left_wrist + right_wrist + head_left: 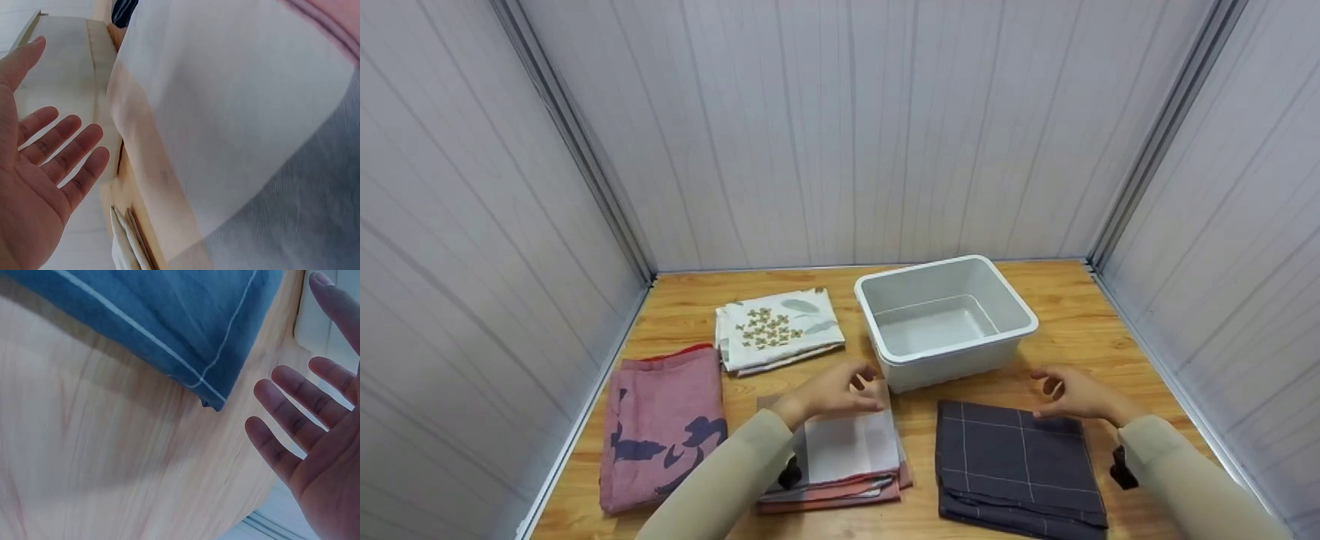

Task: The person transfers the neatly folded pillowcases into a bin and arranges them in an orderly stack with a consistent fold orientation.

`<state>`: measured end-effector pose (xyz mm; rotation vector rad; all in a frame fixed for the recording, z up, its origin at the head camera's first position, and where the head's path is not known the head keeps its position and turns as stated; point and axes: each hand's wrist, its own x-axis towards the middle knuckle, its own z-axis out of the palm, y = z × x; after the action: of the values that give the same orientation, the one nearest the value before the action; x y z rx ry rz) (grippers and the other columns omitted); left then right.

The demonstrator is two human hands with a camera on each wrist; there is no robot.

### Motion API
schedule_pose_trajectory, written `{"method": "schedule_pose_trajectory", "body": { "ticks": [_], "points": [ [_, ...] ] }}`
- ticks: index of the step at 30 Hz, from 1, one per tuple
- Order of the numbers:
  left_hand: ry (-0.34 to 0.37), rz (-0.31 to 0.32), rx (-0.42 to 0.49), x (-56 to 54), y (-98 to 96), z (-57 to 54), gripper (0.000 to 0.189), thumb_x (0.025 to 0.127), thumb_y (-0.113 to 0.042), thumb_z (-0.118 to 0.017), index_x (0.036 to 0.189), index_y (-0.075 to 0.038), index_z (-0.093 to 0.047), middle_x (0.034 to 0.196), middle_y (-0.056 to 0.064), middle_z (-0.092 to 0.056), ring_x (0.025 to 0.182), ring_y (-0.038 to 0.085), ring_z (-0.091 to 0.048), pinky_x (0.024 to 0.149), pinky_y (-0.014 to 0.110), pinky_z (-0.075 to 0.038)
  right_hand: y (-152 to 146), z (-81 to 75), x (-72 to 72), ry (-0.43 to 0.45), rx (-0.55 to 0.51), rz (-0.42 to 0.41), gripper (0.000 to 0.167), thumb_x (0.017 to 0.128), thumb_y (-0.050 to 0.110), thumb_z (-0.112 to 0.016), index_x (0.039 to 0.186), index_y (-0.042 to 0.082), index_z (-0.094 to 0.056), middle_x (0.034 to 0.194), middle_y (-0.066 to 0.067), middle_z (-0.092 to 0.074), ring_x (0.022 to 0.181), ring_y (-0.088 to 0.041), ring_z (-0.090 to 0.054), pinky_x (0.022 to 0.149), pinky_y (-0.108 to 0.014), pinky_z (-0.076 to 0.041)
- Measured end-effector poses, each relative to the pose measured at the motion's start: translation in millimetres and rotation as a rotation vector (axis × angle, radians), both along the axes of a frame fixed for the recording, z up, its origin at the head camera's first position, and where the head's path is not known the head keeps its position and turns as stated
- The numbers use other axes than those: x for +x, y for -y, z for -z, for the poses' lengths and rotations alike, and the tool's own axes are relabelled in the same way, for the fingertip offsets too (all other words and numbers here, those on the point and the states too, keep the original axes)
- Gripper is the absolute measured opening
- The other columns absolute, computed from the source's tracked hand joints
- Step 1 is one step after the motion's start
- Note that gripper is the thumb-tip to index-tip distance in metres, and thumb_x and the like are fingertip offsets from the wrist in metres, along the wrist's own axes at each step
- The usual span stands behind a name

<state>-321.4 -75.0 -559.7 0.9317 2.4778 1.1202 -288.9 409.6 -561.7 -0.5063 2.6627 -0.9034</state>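
Dark cloth (1011, 461) — near right grip (1077, 393)

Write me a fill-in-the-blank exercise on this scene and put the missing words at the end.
1. The left hand and the right hand are both holding ____.
2. In the head view, the white cloth with brown flowers lies to the ____ of the bin.
3. The dark cloth with thin pale lines is nearer to the person's ____ hand.
4. The number of folded cloths lying on the table is ____.

Missing words: nothing; left; right; four.
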Motion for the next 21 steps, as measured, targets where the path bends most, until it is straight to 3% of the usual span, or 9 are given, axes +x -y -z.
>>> {"method": "schedule_pose_trajectory", "body": {
  "ticks": [7,13,16,21],
  "points": [
    [0.043,0.020,-0.015,5.9,-14.0,2.4,0.068,0.092,-0.038,-0.087,0.142,0.001,-0.064,0.137,0.019,-0.070,0.119,0.034,-0.070,0.103,0.040,-0.059,3,6.2,0.0,0.009,0.009,-0.045,0.078,0.084,0.024,-0.093,0.142,-0.015,-0.057,0.123,-0.029,-0.068,0.107,-0.036,-0.066,0.083,-0.039,-0.059],
    [0.060,0.033,-0.035,11.3,-25.2,5.4,0.067,0.090,-0.039,-0.088,0.140,-0.001,-0.065,0.130,0.017,-0.074,0.117,0.031,-0.073,0.097,0.031,-0.058,6,9.0,1.4,-0.013,0.027,-0.093,0.079,0.083,0.026,-0.095,0.141,-0.013,-0.059,0.124,-0.029,-0.070,0.105,-0.036,-0.068,0.083,-0.038,-0.059],
    [0.058,0.032,-0.041,13.2,-31.2,6.3,0.067,0.090,-0.038,-0.089,0.140,-0.001,-0.065,0.126,0.019,-0.076,0.113,0.028,-0.074,0.095,0.030,-0.058,9,8.6,3.8,0.008,0.037,-0.085,0.078,0.083,0.025,-0.095,0.141,-0.013,-0.059,0.120,-0.026,-0.071,0.105,-0.036,-0.069,0.085,-0.043,-0.060],
    [0.052,0.054,-0.017,15.2,-41.3,9.9,0.063,0.090,-0.031,-0.090,0.137,0.004,-0.066,0.121,0.023,-0.075,0.107,0.030,-0.073,0.089,0.026,-0.057,11,9.7,5.6,0.047,0.013,-0.087,0.075,0.084,0.020,-0.094,0.140,-0.015,-0.059,0.115,-0.024,-0.071,0.103,-0.034,-0.068,0.083,-0.040,-0.059]
  ]
}}
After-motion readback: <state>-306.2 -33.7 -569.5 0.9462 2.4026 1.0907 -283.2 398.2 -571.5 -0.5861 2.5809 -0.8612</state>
